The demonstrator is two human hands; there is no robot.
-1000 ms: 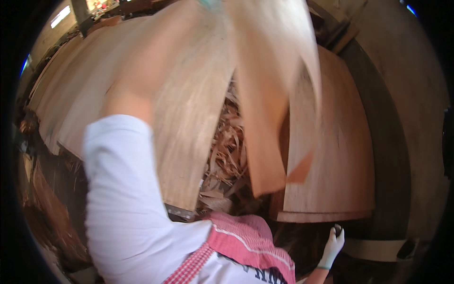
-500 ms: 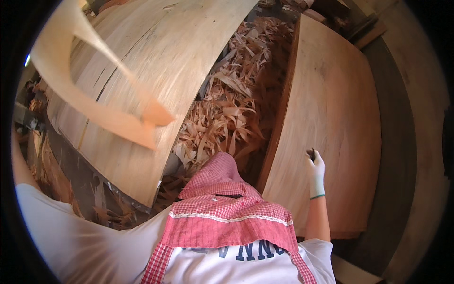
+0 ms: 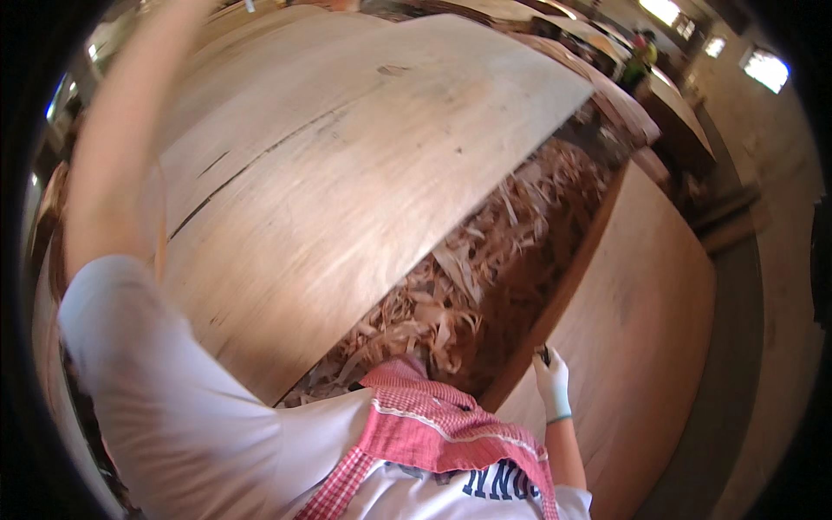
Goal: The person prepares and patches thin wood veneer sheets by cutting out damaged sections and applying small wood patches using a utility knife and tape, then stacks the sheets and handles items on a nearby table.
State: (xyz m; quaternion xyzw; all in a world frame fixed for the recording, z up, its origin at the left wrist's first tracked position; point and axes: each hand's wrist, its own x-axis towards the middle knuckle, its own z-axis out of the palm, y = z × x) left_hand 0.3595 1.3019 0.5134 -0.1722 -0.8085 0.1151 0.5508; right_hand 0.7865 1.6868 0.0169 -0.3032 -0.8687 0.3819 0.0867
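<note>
My right hand (image 3: 552,387), in a white glove with a green cuff, is closed around a small dark object (image 3: 544,354) whose kind I cannot make out. It is over the near left edge of the right stack of pale wood veneer sheets (image 3: 646,303). My left forearm (image 3: 117,165), bare and smeared by motion, is raised at the upper left; the hand lies beyond the picture's edge. Below that arm stretches the large left veneer sheet (image 3: 347,182), with long dark cracks in its surface.
Curled veneer scraps (image 3: 446,303) fill the gap between the stacks, in front of my red checked apron (image 3: 433,425). More veneer stacks (image 3: 620,104) stand farther back. A person in yellow-green (image 3: 640,62) is far off at the upper right, near bright windows (image 3: 766,69).
My left arm has swung up, and the blurred veneer strips at the left are gone from sight. The view has tipped up, showing more of the room. My right hand stays closed.
</note>
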